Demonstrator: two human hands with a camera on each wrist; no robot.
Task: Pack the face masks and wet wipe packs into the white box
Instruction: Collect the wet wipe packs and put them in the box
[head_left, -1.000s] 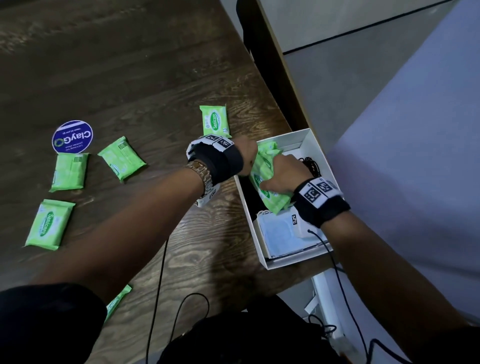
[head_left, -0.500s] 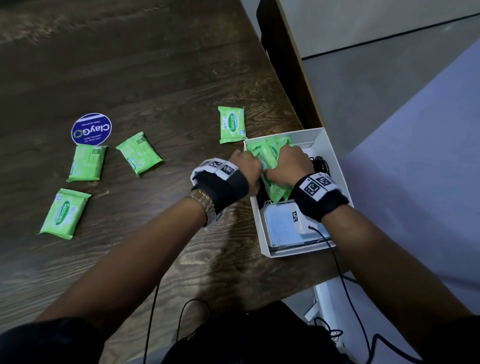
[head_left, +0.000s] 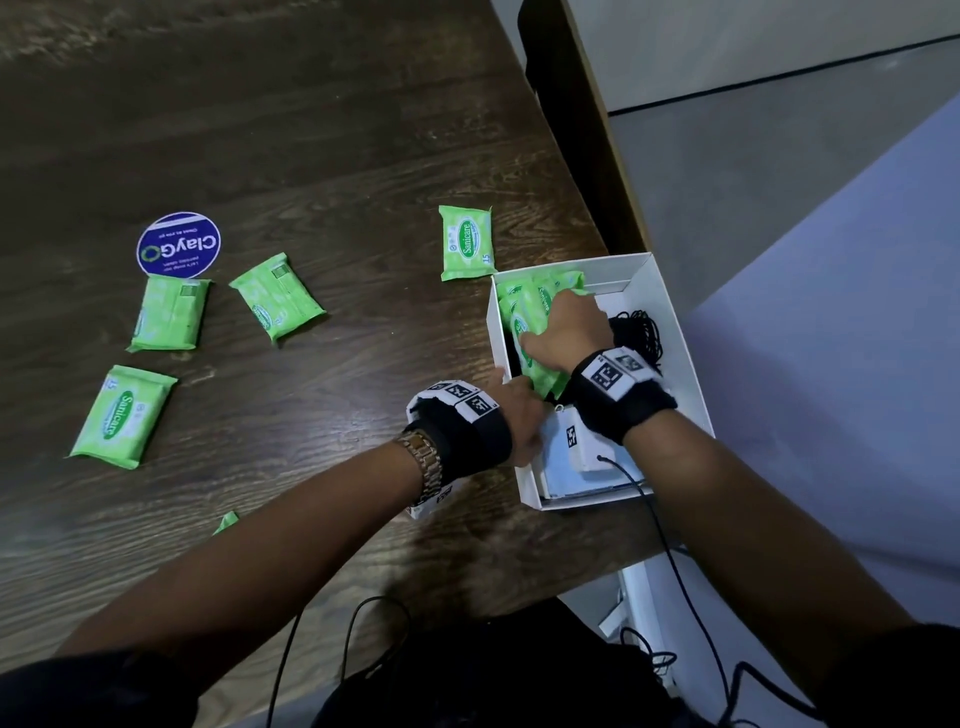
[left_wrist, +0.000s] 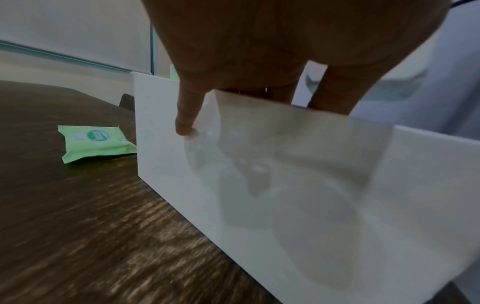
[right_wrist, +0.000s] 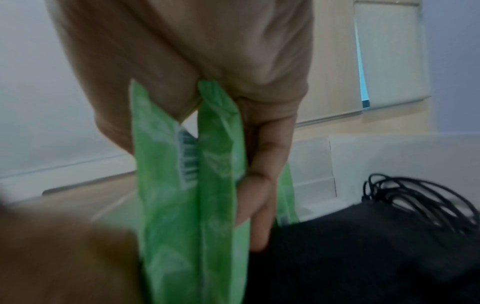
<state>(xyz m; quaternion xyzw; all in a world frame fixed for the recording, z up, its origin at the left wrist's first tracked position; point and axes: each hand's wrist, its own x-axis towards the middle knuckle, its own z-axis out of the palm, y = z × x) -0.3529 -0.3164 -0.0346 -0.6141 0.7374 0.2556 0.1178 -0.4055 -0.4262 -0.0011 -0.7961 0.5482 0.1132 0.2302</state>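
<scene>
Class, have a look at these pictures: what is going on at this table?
A person is packing a white box at the table edge. The right hand grips several green wet wipe packs standing on edge inside it. The left hand steadies the box, pinching its left wall. Pale face masks lie in its near end. At least four loose packs lie flat on the table.

Both forearms extend forward and converge, bare below the black sleeves. The left hand clamps the left wall of the white box: one finger lies straight down the outer face and the others hook over the rim. The right hand, knuckles up, grips upright wet wipe packs, with its fingers curled between them.
</scene>
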